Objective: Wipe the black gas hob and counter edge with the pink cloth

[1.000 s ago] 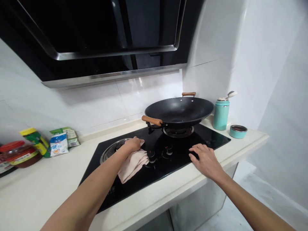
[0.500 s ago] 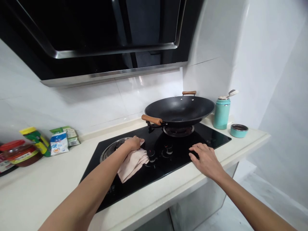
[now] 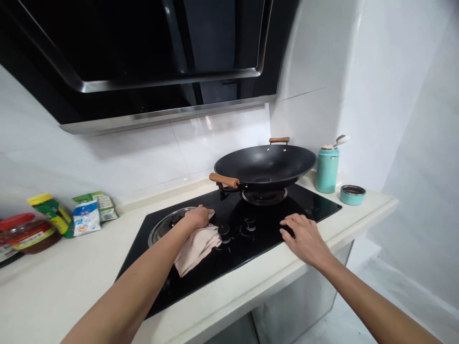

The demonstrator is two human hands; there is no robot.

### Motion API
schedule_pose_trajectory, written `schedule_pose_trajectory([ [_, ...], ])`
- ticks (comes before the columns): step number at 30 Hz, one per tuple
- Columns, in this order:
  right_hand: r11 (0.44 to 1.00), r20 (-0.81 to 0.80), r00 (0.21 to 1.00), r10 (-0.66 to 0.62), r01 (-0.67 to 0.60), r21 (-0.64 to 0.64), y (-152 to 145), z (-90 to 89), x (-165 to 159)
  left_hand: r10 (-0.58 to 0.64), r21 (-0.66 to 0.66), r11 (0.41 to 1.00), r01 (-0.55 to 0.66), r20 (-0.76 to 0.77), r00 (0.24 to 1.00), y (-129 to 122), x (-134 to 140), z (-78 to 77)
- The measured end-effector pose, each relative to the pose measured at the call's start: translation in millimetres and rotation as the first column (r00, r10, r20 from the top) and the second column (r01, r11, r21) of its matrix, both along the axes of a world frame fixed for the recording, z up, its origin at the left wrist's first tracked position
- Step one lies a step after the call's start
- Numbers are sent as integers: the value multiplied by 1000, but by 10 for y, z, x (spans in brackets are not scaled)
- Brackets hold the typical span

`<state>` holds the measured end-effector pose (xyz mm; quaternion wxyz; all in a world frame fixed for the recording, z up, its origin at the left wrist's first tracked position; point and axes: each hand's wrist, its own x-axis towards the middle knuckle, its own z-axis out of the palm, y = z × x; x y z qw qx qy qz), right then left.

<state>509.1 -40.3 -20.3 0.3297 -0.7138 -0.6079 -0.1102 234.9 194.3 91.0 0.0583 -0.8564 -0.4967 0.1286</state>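
My left hand (image 3: 198, 217) is closed on a pale pink cloth (image 3: 198, 247), pressing it against the black glass cooktop (image 3: 258, 243) beside the left burner (image 3: 163, 229). Part of that burner is hidden behind my forearm. The cloth hangs in loose folds toward the cooktop's front, close to the two control knobs (image 3: 224, 232). With its fingers apart, my right hand (image 3: 303, 238) rests on the cooktop's front right edge and holds nothing. A black wok (image 3: 265, 165) with wooden handles sits on the right burner.
Right of the cooktop stand a turquoise flask (image 3: 327, 169) and a small turquoise cup (image 3: 353, 195). On the left counter are a red-lidded jar (image 3: 30, 234), a yellow-capped green bottle (image 3: 52, 215) and seasoning packets (image 3: 86, 217). A black range hood (image 3: 150, 62) overhangs the back.
The view has shifted slightly. My left hand stays on the cloth at nearly the same spot beside the burner, and my right hand has hardly moved.
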Motion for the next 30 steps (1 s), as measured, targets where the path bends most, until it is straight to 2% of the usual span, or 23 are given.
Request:
schedule_pose_trajectory([
  [5, 1000, 0, 1000, 4, -4, 14, 6, -12, 2, -2, -19, 1000, 1, -9, 1000, -161, -134, 6],
  [14, 1000, -18, 1000, 5, -5, 14, -10, 22, -13, 41, -7, 999, -41, -21, 999, -35, 52, 12],
  [19, 1000, -26, 1000, 8, -7, 9, -7, 23, -10, 16, 21, 1000, -16, 19, 1000, -165, -78, -4],
  [22, 1000, -24, 1000, 8, -8, 6, -1, 16, -5, 8, 50, 999, -11, 59, 998, -282, -167, -32],
  [25, 1000, -27, 1000, 15, -15, 10, 4, 3, 3, 8, 140, 990, -23, 103, 995, -358, -156, -90],
  [28, 1000, -26, 1000, 16, -16, 17, 7, -6, 7, -16, 205, 979, -11, 129, 992, -331, -77, -139],
  [30, 1000, -23, 1000, 17, -17, 19, 7, -8, 7, -11, 174, 985, -13, 132, 991, -250, -29, -142],
])
